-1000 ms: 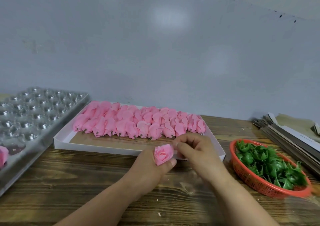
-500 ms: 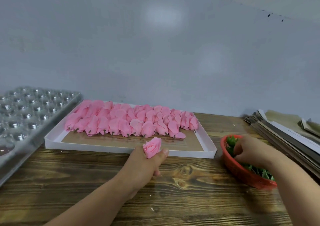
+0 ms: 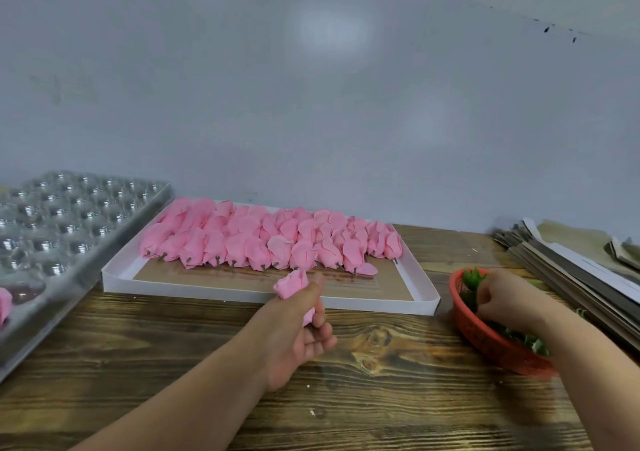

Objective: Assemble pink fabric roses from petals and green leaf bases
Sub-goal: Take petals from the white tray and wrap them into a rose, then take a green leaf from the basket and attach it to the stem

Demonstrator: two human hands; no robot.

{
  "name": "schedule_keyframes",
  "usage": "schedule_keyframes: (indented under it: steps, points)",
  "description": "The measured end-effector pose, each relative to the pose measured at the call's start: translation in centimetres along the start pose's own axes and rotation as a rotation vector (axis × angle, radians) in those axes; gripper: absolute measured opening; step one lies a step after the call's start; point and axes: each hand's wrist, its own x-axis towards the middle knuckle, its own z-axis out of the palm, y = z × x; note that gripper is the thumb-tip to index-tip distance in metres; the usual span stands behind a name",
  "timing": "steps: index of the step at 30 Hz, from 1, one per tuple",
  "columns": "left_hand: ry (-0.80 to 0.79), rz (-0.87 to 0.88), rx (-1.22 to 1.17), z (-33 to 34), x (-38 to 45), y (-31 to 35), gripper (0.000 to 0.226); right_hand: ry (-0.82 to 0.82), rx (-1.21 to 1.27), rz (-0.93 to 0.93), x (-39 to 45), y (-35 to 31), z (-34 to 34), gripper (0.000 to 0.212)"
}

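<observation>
Pink rose head (image 3: 292, 283) sits upright in the left hand (image 3: 301, 329), above the wooden table (image 3: 173, 364) and just in front of the white tray (image 3: 242, 293). Thumb and fingers are curled round its lower part, and the bloom stands clear above the fist. The right hand (image 3: 502, 296) is inside the red basket (image 3: 485, 343), fingers bent down among the green leaf bases (image 3: 472, 279); whether it has one pinched cannot be told from this view. Behind, the tray carries rows of pink rose heads (image 3: 270, 239) lying on their sides, short stems toward the person. A clear moulded tray (image 3: 69, 215) lies at the left edge and a stack of flat card (image 3: 571, 263) at the far right.

Assessment: the step in hand is fetching one leaf base. Recommended practice is to lift a single base free of its neighbours, turn its opening toward the stem end, and keep the left grip low and light so that the petals are not crushed.
</observation>
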Motion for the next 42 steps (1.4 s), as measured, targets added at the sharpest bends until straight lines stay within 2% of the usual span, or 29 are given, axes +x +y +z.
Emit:
schedule_keyframes:
  steps: [3, 5, 12, 17, 21, 30, 34, 40, 42]
  points:
    - [0.002, -0.015, -0.030, 0.1, 0.1, 0.0, 0.036, 0.148, 0.148, 0.040, 0.0, 0.4, -0.2, 0.027]
    - [0.004, -0.018, -0.036, 0.1, 0.1, 0.0, 0.035, 0.166, 0.191, 0.035, -0.2, 0.4, -0.2, 0.027]
    - [0.011, -0.007, -0.016, 0.1, 0.1, 0.0, 0.034, 0.026, 0.152, -0.052, -0.6, -0.3, -0.4, 0.015]
    - [0.021, -0.004, -0.022, 0.2, 0.0, 0.0, 0.034, -0.177, -0.065, -0.069, -0.7, -0.7, -1.1, 0.026]
    - [0.023, -0.007, -0.021, 0.2, -0.1, 0.1, 0.033, -0.191, -0.132, -0.086, -0.5, -0.9, -0.9, 0.033]
    - [0.019, -0.007, -0.008, 0.1, 0.1, 0.0, 0.033, 0.155, 0.148, -0.041, 0.1, 0.3, -1.1, 0.023]
    - [0.019, -0.006, -0.007, 0.0, 0.1, 0.0, 0.033, 0.232, 0.236, -0.039, -0.1, 0.2, -0.8, 0.019]
    - [0.023, -0.013, 0.004, 0.0, 0.1, 0.0, 0.033, 0.392, 0.584, -0.017, -0.2, -0.1, -0.5, 0.013]
    - [0.021, -0.018, 0.006, 0.0, 0.1, 0.1, 0.033, 0.425, 0.574, 0.005, 0.0, -0.1, -0.3, 0.012]
